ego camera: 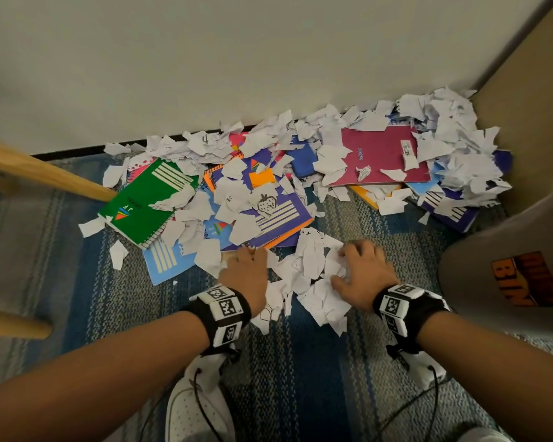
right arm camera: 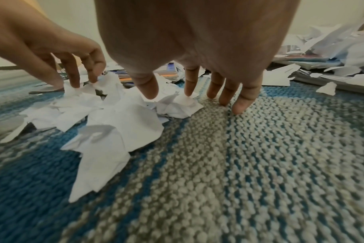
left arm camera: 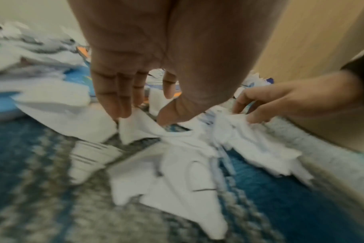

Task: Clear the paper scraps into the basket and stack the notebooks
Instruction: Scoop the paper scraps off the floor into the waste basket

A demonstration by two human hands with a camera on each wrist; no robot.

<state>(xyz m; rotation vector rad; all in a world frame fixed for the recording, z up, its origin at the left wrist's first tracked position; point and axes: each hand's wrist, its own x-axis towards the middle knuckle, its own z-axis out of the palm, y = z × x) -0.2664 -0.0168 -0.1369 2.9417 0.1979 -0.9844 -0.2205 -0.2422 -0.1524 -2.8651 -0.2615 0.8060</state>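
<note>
Left hand, right hand: fingers spread, tips down on heap of torn white paper scraps, centre frame, raking inward.
Press palms together under heap; lift compact.
Grey basket right edge.
Colourful notebooks above, half buried.
Left wrist view blurred; pinch uncertain.

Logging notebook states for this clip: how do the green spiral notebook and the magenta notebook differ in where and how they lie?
The green spiral notebook lies at the left of the pile, near a wooden leg; the magenta notebook lies to the right, nearer the wall. The green one shows a wire spiral and white stripes; the magenta one shows a plain cover with a small label. Both lie flat on the carpet pile with paper scraps over their edges.
</note>
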